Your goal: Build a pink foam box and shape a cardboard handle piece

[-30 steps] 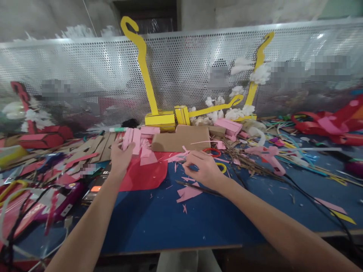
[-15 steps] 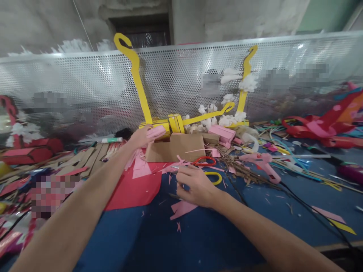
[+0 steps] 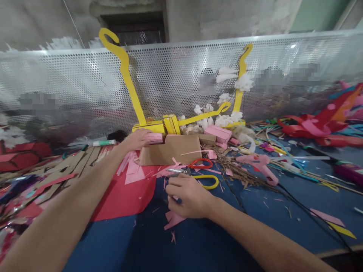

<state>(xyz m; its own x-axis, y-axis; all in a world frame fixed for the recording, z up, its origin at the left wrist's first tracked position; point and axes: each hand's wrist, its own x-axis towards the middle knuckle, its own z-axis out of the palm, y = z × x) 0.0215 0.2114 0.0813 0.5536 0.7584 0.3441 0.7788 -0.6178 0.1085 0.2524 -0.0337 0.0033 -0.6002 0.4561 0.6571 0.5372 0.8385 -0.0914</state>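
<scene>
My left hand (image 3: 137, 139) reaches to the back, its fingers closed round a small pink paper-covered box (image 3: 154, 138) at the edge of an open cardboard box (image 3: 172, 153). My right hand (image 3: 187, 194) is low over the blue table, fingers curled in; whatever they hold is hidden. Just beyond it lie scissors (image 3: 210, 182) with one red and one yellow handle loop, the blades partly behind my knuckles. A pink paper scrap (image 3: 173, 221) shows under my right hand. Red sheet (image 3: 124, 200) lies between my forearms, with pink offcuts (image 3: 134, 172) on it.
Yellow hook-topped stands (image 3: 130, 90) lean at a perforated metal screen (image 3: 176, 75). A pink glue gun (image 3: 262, 166) with a black cord lies right, near brown twig-like strips. Cardboard strips (image 3: 76, 162) are heaped left. Red paper pieces (image 3: 320, 132) stand at far right.
The pink box in my left hand has come down slightly toward the cardboard box. My right hand has shifted a little nearer, showing more of the scissors. The view has moved slightly.
</scene>
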